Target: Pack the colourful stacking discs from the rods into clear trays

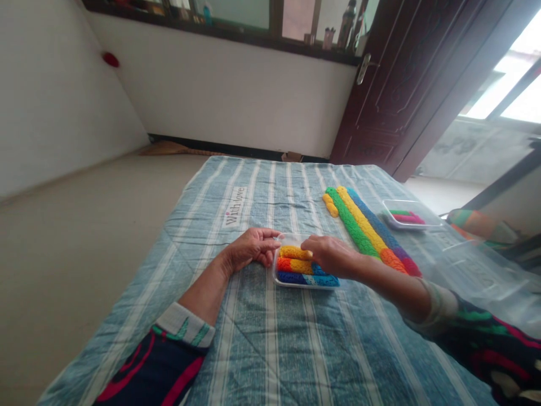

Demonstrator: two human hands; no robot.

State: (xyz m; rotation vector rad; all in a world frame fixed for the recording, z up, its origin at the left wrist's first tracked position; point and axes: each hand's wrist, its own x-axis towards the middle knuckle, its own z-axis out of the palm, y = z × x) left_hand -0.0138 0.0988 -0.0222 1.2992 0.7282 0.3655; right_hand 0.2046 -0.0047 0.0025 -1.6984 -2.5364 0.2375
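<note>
A clear plastic container (307, 286) rests on the striped cloth, holding bumpy coloured rolls in rows. One is a yellow roll (291, 252), one an orange-and-yellow roll (291, 265), and nearest me lies a blue roll (291, 278). My left hand (253, 248) grips the container's left rim between thumb and fingers. Over the container's right side, my right hand (332, 255) has its fingers closed at the right end of the yellow roll. That hand hides part of the rolls and of the container's far right corner.
Long multicoloured rolls (359, 223) lie side by side to the right, near short yellow pieces (330, 205). Farther right is a second container (412, 225) with green and pink rolls. Clear plastic boxes (477, 270) stand at the right edge.
</note>
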